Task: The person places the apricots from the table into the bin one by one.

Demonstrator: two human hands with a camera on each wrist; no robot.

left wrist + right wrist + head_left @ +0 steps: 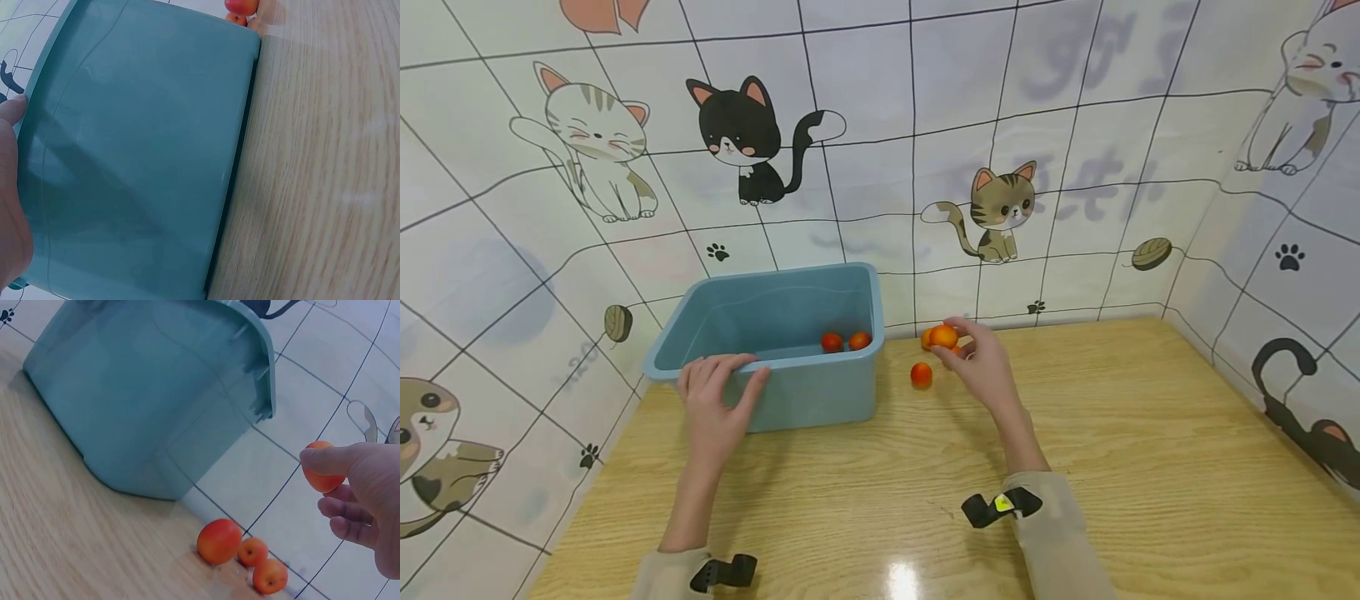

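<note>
A blue plastic bin [812, 393] stands on the table with two red-orange round fruits [831, 342] visible inside, near its right end. My left hand [711, 408] grips the bin's front rim, fingers over the edge and thumb against the outer wall. To the right of the bin, my right hand [988, 367] pinches a small orange-red fruit [324, 480] between thumb and fingers, raised above the table. Below it lie three loose fruits: a redder one [219, 541] and two smaller orange ones [252, 552] close together. The hand partly hides these in the head view.
The light wood table [1150, 433] meets a wall [880, 192] covered with a cat-and-grid print at the back and sides. Black straps with camera mounts [1002, 505] sit on both sleeves. A bright reflection shows near the table's front.
</note>
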